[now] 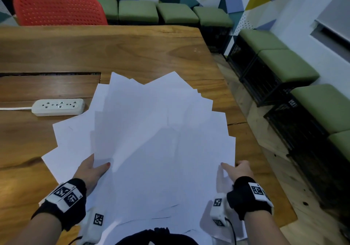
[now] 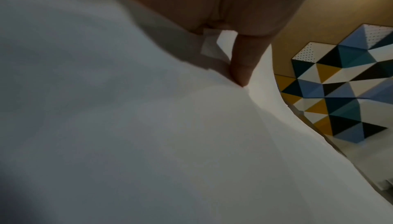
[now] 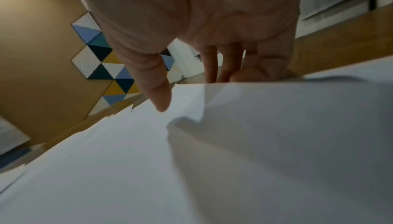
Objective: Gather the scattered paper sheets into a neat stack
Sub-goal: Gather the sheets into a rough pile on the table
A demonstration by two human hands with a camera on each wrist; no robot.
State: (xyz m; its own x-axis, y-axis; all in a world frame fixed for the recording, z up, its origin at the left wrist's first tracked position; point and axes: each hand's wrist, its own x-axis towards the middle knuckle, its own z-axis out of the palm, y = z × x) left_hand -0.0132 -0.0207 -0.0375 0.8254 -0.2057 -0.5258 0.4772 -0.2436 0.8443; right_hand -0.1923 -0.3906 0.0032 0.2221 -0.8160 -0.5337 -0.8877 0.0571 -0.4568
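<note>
Several white paper sheets (image 1: pixel 159 135) lie fanned out and overlapping on the wooden table (image 1: pixel 132 51), their corners pointing away from me. My left hand (image 1: pixel 94 169) grips the fan's left side, thumb on top and fingers hidden beneath the upper sheets. In the left wrist view the thumb (image 2: pixel 240 66) presses into the paper sheets (image 2: pixel 170 143). My right hand (image 1: pixel 236 168) pinches the right edge, thumb over the paper and fingers behind it. The right wrist view shows the thumb (image 3: pixel 158 93) over the paper sheets (image 3: pixel 234 160) and the fingers (image 3: pixel 225 66) past their edge.
A white power strip (image 1: pixel 57 107) lies on the table just left of the sheets, its cord running off to the left. A red chair (image 1: pixel 58 10) stands at the far side. Green-cushioned stools (image 1: pixel 287 65) line the walls. The table's right edge (image 1: pixel 251 131) is close to the paper.
</note>
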